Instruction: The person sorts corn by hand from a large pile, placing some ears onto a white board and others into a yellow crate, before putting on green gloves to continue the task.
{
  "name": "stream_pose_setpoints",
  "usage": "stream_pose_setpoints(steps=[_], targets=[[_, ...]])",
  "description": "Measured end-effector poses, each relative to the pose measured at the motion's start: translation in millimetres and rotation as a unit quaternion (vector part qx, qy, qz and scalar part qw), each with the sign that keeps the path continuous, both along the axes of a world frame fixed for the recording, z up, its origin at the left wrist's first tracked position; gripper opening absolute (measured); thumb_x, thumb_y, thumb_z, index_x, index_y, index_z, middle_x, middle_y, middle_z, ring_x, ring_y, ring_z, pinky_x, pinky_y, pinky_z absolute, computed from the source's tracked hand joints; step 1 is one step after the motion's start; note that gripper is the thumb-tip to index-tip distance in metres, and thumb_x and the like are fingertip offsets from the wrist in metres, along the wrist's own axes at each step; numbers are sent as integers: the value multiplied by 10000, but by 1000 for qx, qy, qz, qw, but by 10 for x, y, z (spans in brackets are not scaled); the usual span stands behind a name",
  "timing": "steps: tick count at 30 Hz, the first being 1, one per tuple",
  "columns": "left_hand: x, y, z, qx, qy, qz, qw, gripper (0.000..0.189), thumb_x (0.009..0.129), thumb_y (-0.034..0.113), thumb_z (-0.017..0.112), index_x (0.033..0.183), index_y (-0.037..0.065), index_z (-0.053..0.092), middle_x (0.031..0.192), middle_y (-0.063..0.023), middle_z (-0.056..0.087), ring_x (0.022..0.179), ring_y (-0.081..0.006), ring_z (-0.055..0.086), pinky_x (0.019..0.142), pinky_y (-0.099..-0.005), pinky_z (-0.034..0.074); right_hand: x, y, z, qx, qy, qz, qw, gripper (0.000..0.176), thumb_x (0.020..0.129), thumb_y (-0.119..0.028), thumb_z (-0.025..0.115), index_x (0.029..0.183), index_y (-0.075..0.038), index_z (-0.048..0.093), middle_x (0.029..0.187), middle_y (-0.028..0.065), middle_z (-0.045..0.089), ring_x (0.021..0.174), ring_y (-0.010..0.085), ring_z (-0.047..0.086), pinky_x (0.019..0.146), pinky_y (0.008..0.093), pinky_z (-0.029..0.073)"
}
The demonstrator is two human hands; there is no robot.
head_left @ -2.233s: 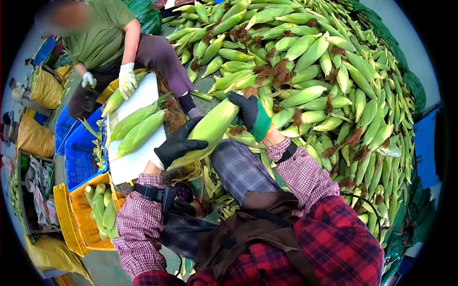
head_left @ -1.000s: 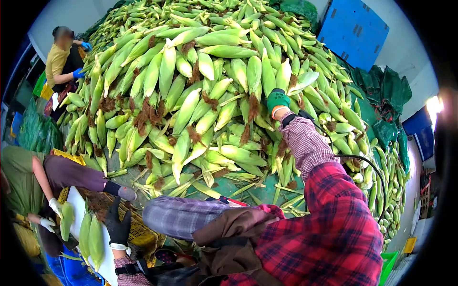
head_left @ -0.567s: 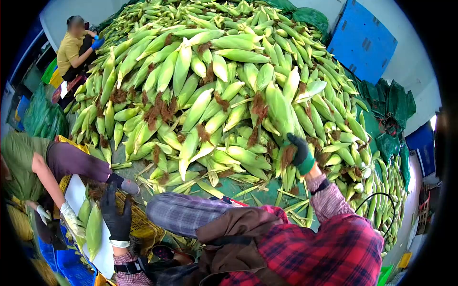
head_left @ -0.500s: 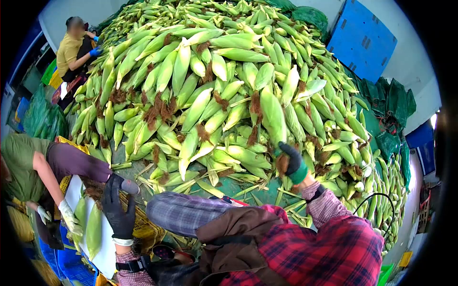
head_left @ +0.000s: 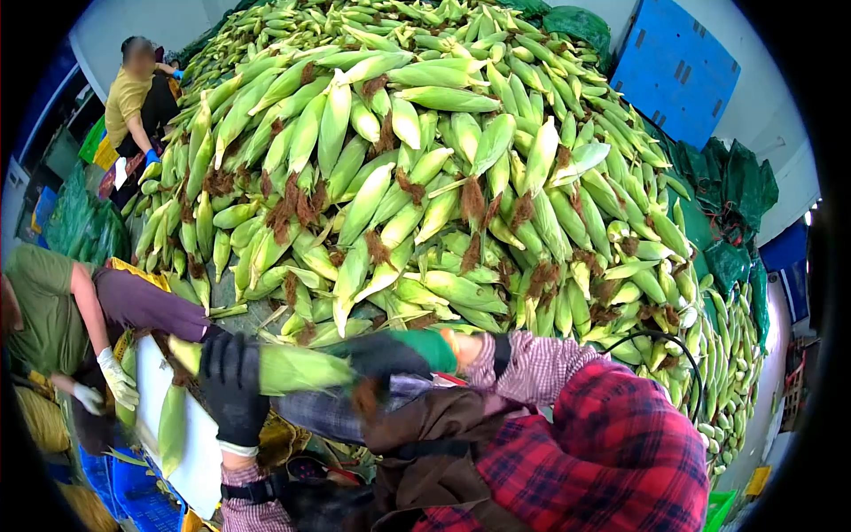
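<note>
A green ear of corn [head_left: 301, 369] in its husk lies across in front of me, its pale end to the left. My left hand [head_left: 232, 381], in a black glove, is wrapped round the ear near that pale end. At the other end, my right hand [head_left: 390, 356], in a dark and green glove, is closed on the ear and blurred by motion. Brown silk hangs just below the right hand. Beside my left hand, another ear in its husk [head_left: 173, 430] rests on a white board [head_left: 197, 457].
A large heap of unhusked corn [head_left: 425, 186] rises ahead. A co-worker in a green shirt [head_left: 44, 301] sits at left with white gloves; another in yellow [head_left: 128, 102] sits farther back. A blue crate [head_left: 142, 496] stands low left. A blue pallet [head_left: 678, 71] leans at back right.
My right hand has brought the ear from the heap down and left, turning it sideways. My left hand, open before, now grips it. The green-shirted co-worker's hand has shifted left, off the board's ears.
</note>
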State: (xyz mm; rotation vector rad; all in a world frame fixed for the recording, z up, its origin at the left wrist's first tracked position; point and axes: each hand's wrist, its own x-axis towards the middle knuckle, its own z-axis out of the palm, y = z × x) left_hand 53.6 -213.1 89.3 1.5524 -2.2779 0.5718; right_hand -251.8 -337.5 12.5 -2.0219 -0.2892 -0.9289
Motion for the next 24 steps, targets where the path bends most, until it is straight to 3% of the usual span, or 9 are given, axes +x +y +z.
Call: stream_pose_setpoints(steps=[4,6,9,15,18,19,20,22,24], targets=[[449,313,72,18,-15,158,987,783,619,38,699,1388,51,550,1358,-209,574,1311,-431,495,1170,-561,335,-533,-1111,-816,596,-15,-39,802,304,1014,-183,620,1265,-15,652,1252,167,685,1122,305,678,1026,472,534],[702,562,25,60,25,258,964,798,602,14,699,1387,50,556,1314,-206,594,1249,-429,520,1117,-536,371,-1133,-1912,-977,746,-148,-23,649,257,999,-307,677,1072,-61,686,982,147,724,980,339,710,975,517,558],[1125,986,-140,130,75,303,941,774,577,35,777,1327,35,585,1164,-226,668,1095,-457,603,948,-521,479,-1590,-2645,-681,791,-191,-303,496,371,974,-374,689,1298,-215,600,1179,176,595,1052,361,584,883,508,542],[1637,1663,-499,269,86,375,883,912,420,126,912,1284,90,623,1149,-206,691,1069,-451,635,914,-514,524,-1814,-3276,-756,786,-186,-314,499,203,954,-376,706,1008,-187,656,767,44,605,607,211,566,549,361,521],[1851,1908,-627,228,11,420,878,806,550,83,817,1328,61,607,1212,-217,671,1121,-459,617,994,-512,493,-2196,-3236,-1138,683,-101,-142,709,210,960,-404,678,840,-247,606,671,-21,553,520,155,488,444,335,367],[2080,2013,-780,203,-20,451,869,766,609,72,770,1354,65,594,1246,-223,657,1144,-455,610,1021,-517,477,-2011,-2868,-792,720,-59,-320,613,210,989,-408,611,938,-211,664,548,-78,428,432,139,382,416,347,289],[2287,2130,-902,183,-55,478,857,726,668,61,722,1380,70,580,1280,-230,642,1166,-451,603,1048,-522,461,-1959,-2620,-765,685,-68,-376,621,156,952,-336,672,941,-180,666,554,-60,451,427,151,373,404,356,281],[1957,1939,-437,195,-101,546,808,744,745,62,686,1469,87,515,1395,-245,578,1278,-432,550,1104,-496,428,-2137,-2613,-1476,132,82,-631,760,134,939,-181,685,956,-53,722,867,71,710,742,215,657,649,362,510],[2318,2122,-646,128,-51,534,834,775,759,88,720,1499,90,489,1453,-253,544,1323,-436,523,1140,-496,400,-1926,-1868,-703,390,60,-595,700,316,900,-108,726,1171,49,684,1027,137,743,918,239,686,825,356,529]])
